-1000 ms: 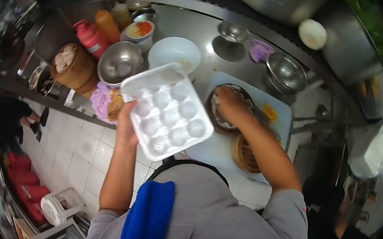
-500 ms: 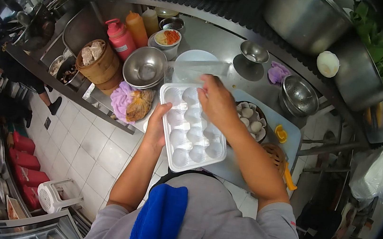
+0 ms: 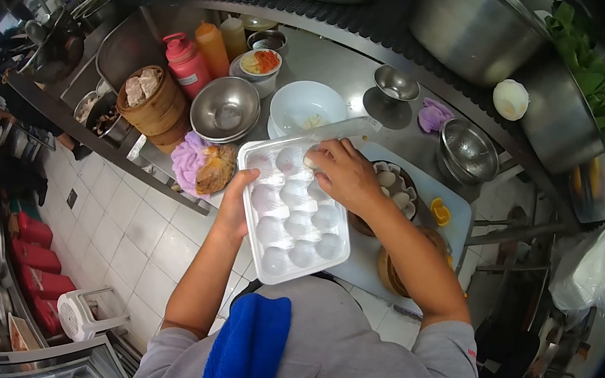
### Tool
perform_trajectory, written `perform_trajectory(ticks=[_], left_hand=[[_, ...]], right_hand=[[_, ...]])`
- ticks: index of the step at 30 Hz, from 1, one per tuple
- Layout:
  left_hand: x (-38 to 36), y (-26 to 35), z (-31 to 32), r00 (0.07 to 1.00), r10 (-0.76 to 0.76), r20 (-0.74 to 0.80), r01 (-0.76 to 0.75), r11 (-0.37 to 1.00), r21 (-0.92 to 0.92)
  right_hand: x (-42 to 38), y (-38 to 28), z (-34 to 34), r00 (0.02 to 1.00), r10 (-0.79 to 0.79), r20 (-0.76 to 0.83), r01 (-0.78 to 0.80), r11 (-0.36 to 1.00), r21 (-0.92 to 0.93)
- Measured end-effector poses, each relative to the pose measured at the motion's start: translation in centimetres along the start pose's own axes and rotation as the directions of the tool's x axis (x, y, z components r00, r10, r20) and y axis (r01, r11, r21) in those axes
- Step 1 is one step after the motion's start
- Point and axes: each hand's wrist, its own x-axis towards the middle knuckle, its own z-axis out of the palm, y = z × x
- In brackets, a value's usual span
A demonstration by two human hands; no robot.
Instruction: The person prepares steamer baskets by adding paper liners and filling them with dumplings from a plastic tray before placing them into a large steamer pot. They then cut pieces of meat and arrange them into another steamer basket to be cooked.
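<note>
Steel counter (image 3: 348, 66) crowded with bowls; the left hand (image 3: 235, 203) grips the white dumpling tray (image 3: 293, 207) by its near edge. Half a second ago the right hand (image 3: 342, 175) lay flat over the tray; now its fingers pinch one dumpling (image 3: 311, 158) at the far corner, beside the bamboo steamer (image 3: 393, 189)

A grey stainless-steel counter (image 3: 348, 62) carries a pale blue cutting board (image 3: 458, 216) at three o'clock, a white round bowl (image 3: 305, 106) at centre, and stacked bamboo steamer baskets (image 3: 148, 106) at nine o'clock.
</note>
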Motion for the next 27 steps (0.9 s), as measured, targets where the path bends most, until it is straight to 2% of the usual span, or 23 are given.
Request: perform_trajectory(ticks=[4,7,10,16,19,21,25,27], left_hand=[[0.0,0.9,-0.4,0.994,-0.091,-0.068,0.092,0.996,0.019],[-0.1,1.4,-0.2,0.987,-0.122,-0.099,0.124,0.992,0.006],[-0.2,1.5,0.2,0.988,-0.105,-0.114,0.108,0.994,0.019],[0.1,1.7,0.1,0.993,-0.055,-0.101,0.059,0.997,0.041],[-0.1,2.0,1.1,0.985,0.009,-0.17,0.012,0.992,0.124],[-0.4,2.4,3.0,0.971,0.073,-0.226,-0.015,0.969,0.246],[0.9,1.6,1.4,0.992,0.017,-0.123,-0.006,0.996,0.089],[0.8,1.7,0.6,0.992,0.006,-0.123,0.005,0.996,0.088]], right_hand=[[0.1,0.1,-0.9,0.989,-0.042,0.144,0.027,0.994,0.104],[0.6,0.1,-0.9,0.982,-0.104,0.16,0.095,0.994,0.06],[0.7,-0.2,0.1,0.98,-0.157,0.12,0.164,0.985,-0.06],[0.8,-0.2,1.4,0.991,-0.134,0.031,0.136,0.986,-0.094],[1.1,0.0,0.8,0.998,-0.046,0.038,0.048,0.998,-0.045],[1.5,0.3,-0.2,0.997,0.047,0.059,-0.053,0.993,0.101],[1.1,1.6,-3.6,0.951,0.279,0.134,-0.309,0.884,0.351],[-0.3,1.9,-6.4,0.894,0.402,0.2,-0.448,0.823,0.351]])
